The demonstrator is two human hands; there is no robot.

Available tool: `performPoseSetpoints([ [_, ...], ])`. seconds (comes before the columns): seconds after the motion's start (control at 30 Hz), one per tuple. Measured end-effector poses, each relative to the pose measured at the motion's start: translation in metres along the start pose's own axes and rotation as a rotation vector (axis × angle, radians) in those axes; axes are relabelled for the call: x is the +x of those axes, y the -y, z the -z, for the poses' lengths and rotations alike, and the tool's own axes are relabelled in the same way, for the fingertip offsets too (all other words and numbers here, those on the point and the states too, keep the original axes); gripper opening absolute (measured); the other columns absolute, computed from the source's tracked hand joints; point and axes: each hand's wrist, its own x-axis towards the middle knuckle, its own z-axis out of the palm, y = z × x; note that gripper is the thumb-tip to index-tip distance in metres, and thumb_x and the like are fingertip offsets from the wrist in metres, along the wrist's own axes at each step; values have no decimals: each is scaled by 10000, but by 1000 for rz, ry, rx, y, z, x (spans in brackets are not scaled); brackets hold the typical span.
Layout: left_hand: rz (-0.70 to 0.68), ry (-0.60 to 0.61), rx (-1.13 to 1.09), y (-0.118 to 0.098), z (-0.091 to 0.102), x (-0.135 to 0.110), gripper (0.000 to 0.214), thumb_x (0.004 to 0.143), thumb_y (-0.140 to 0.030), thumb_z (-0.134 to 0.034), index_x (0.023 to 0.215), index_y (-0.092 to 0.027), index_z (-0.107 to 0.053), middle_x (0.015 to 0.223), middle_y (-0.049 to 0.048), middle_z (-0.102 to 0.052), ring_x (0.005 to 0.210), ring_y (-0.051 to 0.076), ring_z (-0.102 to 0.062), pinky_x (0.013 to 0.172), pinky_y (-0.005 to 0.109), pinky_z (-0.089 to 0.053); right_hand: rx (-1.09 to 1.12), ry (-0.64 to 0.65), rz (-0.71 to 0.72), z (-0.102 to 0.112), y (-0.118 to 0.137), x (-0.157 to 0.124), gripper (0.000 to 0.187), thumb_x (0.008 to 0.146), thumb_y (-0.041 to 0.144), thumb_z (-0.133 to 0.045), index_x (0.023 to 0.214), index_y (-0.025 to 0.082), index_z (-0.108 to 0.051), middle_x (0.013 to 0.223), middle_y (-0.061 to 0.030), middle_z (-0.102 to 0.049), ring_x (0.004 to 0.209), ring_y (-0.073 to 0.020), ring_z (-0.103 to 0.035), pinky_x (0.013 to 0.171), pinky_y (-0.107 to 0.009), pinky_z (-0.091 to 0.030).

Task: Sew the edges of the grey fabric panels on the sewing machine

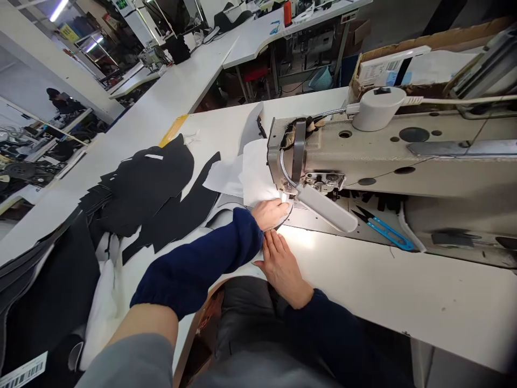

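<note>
My left hand (pixel 270 213) presses flat on the white fabric piece (pixel 258 178) at the sewing machine (pixel 383 156) needle; my right hand (pixel 285 268) lies open just behind it, nearer me, fingers pointing toward the needle

**Where things lie at the sewing station**

The sewing machine (pixel 388 156) stands on the table (pixel 404 291), to the right. A lamp (pixel 327 207) hangs before its head. Snips (pixel 385 229) lie on the machine bed, right of the lamp. Cut fabric pieces (pixel 149 188) are stacked on the table's left. A cardboard box (pixel 404 59) sits behind the machine.
</note>
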Motion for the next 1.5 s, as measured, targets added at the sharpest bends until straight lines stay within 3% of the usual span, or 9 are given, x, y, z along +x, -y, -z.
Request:
performPoseSetpoints([
  [0.13, 28, -23, 3, 3, 1, 2, 271, 971, -335, -385, 1094, -198, -584, 1016, 69, -598, 842, 195, -604, 704, 304, -474, 8, 45, -42, 4, 1, 4, 647, 814, 454, -650, 1181, -74, -580, 1325, -295, -475, 1247, -379, -425, 1058, -478, -360],
  [0.27, -91, -7, 8, 11, 8, -9, 261, 969, -345, -405, 1158, -247, -556, 1084, 45, -536, 828, 151, -575, 690, 263, -457, -10, 56, -27, 5, 2, 5, 667, 816, 451, -648, 1195, -92, -563, 1316, -291, -485, 1243, -378, -427, 1073, -476, -353],
  [0.43, -184, 25, 73, 14, 6, -19, 248, 986, -282, -365, 1095, -215, -578, 980, 40, -540, 795, 138, -546, 660, 239, -425, -94, 42, 12, 5, 2, 4, 663, 855, 438, -599, 1232, -103, -526, 1300, -310, -493, 1223, -381, -460, 1070, -478, -361],
  [0.63, -122, -44, 62, 8, -7, -4, 243, 982, -250, -376, 1111, -193, -574, 997, 48, -590, 828, 157, -585, 649, 241, -421, -106, 3, 28, 5, -6, 4, 635, 883, 438, -553, 1221, -99, -536, 1295, -319, -494, 1218, -393, -472, 1058, -487, -371],
  [0.97, 44, -67, -32, 5, -7, 15, 264, 970, -312, -413, 1052, -192, -634, 962, 67, -624, 797, 181, -617, 679, 268, -462, -130, -13, 40, 7, -26, 6, 601, 890, 423, -545, 1209, -87, -548, 1288, -307, -508, 1210, -392, -483, 1028, -484, -400],
  [1.07, -118, -63, -53, 19, 5, 10, 277, 966, -273, -417, 1151, -197, -608, 1060, 73, -611, 920, 170, -599, 791, 255, -464, -117, -1, 41, 8, -30, 6, 613, 893, 429, -538, 1222, -88, -535, 1295, -305, -503, 1223, -384, -472, 1041, -485, -386],
  [1.2, -435, -90, 142, 49, 26, 0, 395, 920, -149, -438, 1293, -243, -526, 1288, 92, -540, 1137, 210, -511, 935, 323, -399, -98, 20, 23, 12, -31, 9, 670, 861, 466, -572, 1236, -86, -520, 1296, -315, -493, 1215, -395, -467, 1041, -496, -376],
  [1.33, -696, -54, 246, 63, 33, 7, 400, 944, -122, -369, 1298, -237, -515, 1306, 75, -559, 1250, 192, -434, 1040, 362, -291, -92, 57, -1, 14, -29, 12, 670, 845, 464, -596, 1237, -74, -521, 1273, -317, -502, 1188, -399, -477, 1035, -510, -363],
  [1.5, -711, -91, 221, 60, 23, 19, 260, 931, -209, -475, 1158, -186, -598, 1203, 102, -612, 1171, 207, -487, 1038, 367, -289, -105, 65, 8, 12, -31, 11, 612, 878, 404, -569, 1246, -81, -503, 1279, -325, -493, 1208, -384, -465, 1055, -510, -334],
])
